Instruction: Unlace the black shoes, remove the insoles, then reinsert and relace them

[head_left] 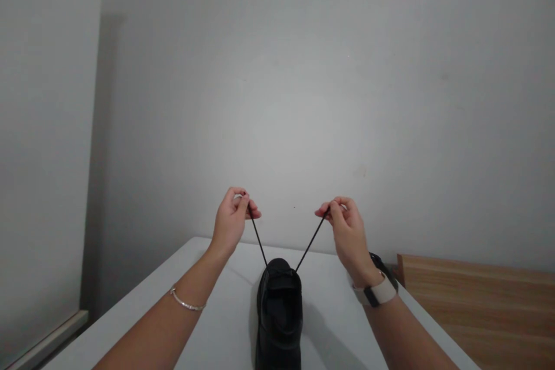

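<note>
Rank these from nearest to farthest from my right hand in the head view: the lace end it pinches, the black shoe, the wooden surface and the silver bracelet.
From the right hand:
1. Right lace end, pinched in its fingertips.
2. Black shoe, below and to the left, on the white table.
3. Wooden surface and silver bracelet on the other wrist: too close to call.

A plain pale grey wall (pixel 329 98) fills most of the view, meeting a second wall (pixel 43 127) at a corner on the left, where a soft shadow runs down beside the join. A light skirting strip (pixel 47 338) lines the foot of the left wall. A white table (pixel 217 324) stands against the back wall, and just beside it on the right is a wood-grain surface (pixel 481 300). The light is even and dim.
</note>
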The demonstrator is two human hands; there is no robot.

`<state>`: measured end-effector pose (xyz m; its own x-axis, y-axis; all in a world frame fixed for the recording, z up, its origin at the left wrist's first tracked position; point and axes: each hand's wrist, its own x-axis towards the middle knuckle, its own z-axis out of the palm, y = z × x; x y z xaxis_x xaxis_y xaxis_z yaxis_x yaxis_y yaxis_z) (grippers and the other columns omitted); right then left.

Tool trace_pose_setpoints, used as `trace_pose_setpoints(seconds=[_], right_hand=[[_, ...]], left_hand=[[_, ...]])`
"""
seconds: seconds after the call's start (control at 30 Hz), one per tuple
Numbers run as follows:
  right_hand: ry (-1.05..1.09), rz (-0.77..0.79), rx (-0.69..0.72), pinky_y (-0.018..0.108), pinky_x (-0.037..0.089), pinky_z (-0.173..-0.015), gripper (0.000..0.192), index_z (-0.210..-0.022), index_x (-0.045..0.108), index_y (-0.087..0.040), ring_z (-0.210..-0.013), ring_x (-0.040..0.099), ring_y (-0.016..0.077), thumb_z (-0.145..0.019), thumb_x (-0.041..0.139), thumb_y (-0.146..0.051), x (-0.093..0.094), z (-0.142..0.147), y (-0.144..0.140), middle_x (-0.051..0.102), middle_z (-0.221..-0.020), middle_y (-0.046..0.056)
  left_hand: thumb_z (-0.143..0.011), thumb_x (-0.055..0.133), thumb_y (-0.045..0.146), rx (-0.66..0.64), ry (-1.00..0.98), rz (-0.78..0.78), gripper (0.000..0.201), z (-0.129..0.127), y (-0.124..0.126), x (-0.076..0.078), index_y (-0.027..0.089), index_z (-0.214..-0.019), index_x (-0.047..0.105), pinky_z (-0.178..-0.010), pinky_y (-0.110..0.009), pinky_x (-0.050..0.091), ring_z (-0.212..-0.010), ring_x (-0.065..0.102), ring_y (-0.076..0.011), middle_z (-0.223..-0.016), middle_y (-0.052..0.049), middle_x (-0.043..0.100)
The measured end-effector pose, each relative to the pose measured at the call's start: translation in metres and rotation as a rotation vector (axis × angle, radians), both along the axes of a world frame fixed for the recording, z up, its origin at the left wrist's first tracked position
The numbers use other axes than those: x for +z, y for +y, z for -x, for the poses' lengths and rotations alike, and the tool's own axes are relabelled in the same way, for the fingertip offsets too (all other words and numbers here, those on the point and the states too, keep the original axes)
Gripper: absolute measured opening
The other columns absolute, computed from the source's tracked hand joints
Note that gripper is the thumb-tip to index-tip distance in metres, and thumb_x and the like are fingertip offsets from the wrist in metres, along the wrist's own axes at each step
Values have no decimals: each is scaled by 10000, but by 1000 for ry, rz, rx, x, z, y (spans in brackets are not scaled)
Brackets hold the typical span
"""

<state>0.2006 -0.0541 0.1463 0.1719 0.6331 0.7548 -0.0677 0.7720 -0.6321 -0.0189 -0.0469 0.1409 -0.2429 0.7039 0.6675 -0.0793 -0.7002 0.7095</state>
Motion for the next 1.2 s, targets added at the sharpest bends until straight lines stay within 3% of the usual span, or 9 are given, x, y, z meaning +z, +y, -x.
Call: trace_pose_setpoints(seconds=[0.1, 0.2, 0.33, 0.43, 0.5, 0.6, 0.77, 0.97, 1.2], right_hand=[[108, 24, 18, 246, 428, -574, 211, -863, 426, -223, -584, 515, 105, -811, 539, -393, -3, -14, 8, 533, -688, -46], [7, 150, -65, 201, 288, -435, 208, -822, 427, -220, -474, 389, 83, -780, 544, -386, -20, -28, 23, 478, -632, -58], [-520, 378, -129, 223, 268, -436, 237, -709, 504, -184, -462, 367, 92, -786, 515, -408, -54, -33, 35, 488, -579, -30], [-873, 447, -20, 232, 334, -508, 403, -682, 586, -147, -528, 468, 111, -834, 452, -495, -77, -23, 31, 585, -616, 22], [-1002, 475, 49, 231, 357, -538, 417, -746, 619, -136, -562, 522, 125, -820, 483, -523, -85, -15, 25, 621, -621, 32], [-1088, 490, 27, 219, 318, -507, 324, -746, 615, -144, -528, 499, 116, -778, 571, -464, -86, -9, 19, 586, -556, 1], [-1010, 441, -19, 217, 291, -522, 263, -574, 530, -154, -553, 425, 98, -758, 571, -339, -80, -10, 19, 504, -544, -25], [-707, 821, 348, 178, 125, -399, 301, -608, 444, -180, -521, 376, 72, -706, 579, -430, -87, -9, 14, 501, -628, -22], [-581, 857, 529, 169, 84, -360, 215, -583, 418, -180, -464, 259, 50, -648, 587, -297, -89, -10, 14, 414, -589, -55]], left_hand=[[-795, 513, 383, 95, 54, 31, 196, 14, 10, -12, 205, -849, 451, -438, -176, 315, -432, 404, -70, -551, 86, 435], [-769, 536, 397, 182, 364, 133, 219, 23, 18, -33, 180, -786, 521, -452, -198, 247, -451, 344, -82, -508, 90, 345], [-724, 558, 478, 78, 879, 320, 342, 23, 18, -61, 146, -667, 613, -537, -228, 309, -560, 456, -129, -544, 30, 503], [-735, 522, 530, -76, 1030, 439, 422, 16, 13, -75, 135, -633, 631, -568, -235, 340, -581, 507, -144, -564, -1, 578], [-726, 527, 542, -195, 1021, 481, 433, 11, 10, -79, 131, -645, 633, -547, -229, 337, -557, 499, -138, -536, 2, 565], [-703, 545, 547, -305, 926, 548, 420, 7, 8, -81, 135, -658, 611, -493, -216, 307, -511, 440, -113, -537, 19, 528], [-674, 590, 522, -375, 700, 658, 373, 3, 5, -85, 152, -647, 549, -538, -225, 385, -606, 462, -116, -646, 19, 503], [-587, 702, 494, -625, 451, 803, 387, -5, 0, -86, 169, -666, 508, -581, -295, 465, -703, 512, -151, -715, 14, 500], [-578, 732, 447, -726, 387, 799, 365, -8, 6, -83, 148, -650, 535, -529, -285, 449, -599, 497, -129, -666, 19, 505]])
